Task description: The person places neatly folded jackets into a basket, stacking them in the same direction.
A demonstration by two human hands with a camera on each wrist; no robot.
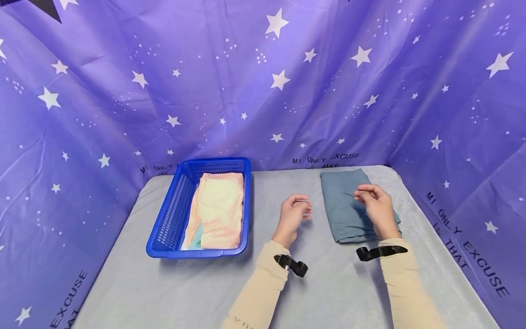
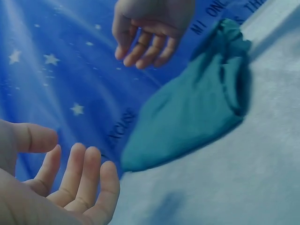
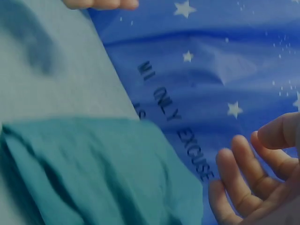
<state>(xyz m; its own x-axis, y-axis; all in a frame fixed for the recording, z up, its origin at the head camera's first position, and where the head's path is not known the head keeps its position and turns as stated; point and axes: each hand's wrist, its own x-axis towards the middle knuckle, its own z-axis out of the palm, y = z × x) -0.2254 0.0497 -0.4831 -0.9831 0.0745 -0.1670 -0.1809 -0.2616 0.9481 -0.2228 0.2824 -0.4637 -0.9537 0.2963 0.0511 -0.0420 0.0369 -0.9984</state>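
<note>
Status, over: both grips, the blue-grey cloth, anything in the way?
Left grip empty, left of blue-grey cloth. Right grip empty, above it. Cloth folded on table. No obstruction seen; blue basket farther left.

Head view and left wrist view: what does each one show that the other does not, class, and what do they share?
Only the head view: the blue basket, the folded pink cloth inside it, and the black strap on each wrist.

Only the left wrist view: a close look at the palm side of the left hand and right hand.

Both: the two hands, the folded teal cloth, the pale tabletop and the starry backdrop.
</note>
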